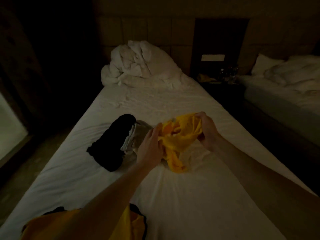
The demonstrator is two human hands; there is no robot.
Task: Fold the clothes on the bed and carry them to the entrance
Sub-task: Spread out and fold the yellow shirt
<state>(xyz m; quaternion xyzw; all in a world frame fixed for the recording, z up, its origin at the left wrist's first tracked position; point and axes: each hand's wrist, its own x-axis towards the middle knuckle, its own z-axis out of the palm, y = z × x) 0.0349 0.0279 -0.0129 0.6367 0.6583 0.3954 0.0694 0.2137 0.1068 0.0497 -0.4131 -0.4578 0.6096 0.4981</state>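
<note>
A crumpled yellow garment [180, 137] is held just above the white bed [155, 104], in the middle of the view. My left hand [149, 144] grips its left edge. My right hand [207, 130] grips its upper right edge, fingers curled over the cloth. Left of the yellow garment lie a black garment [112, 142] and a grey garment [136, 135], bunched side by side on the sheet; my left hand covers part of the grey one.
A heaped white duvet [138, 64] sits at the head of the bed. A dark nightstand [220, 78] with bottles separates it from a second bed [285, 87] on the right. Dark floor runs along both sides. The room is dim.
</note>
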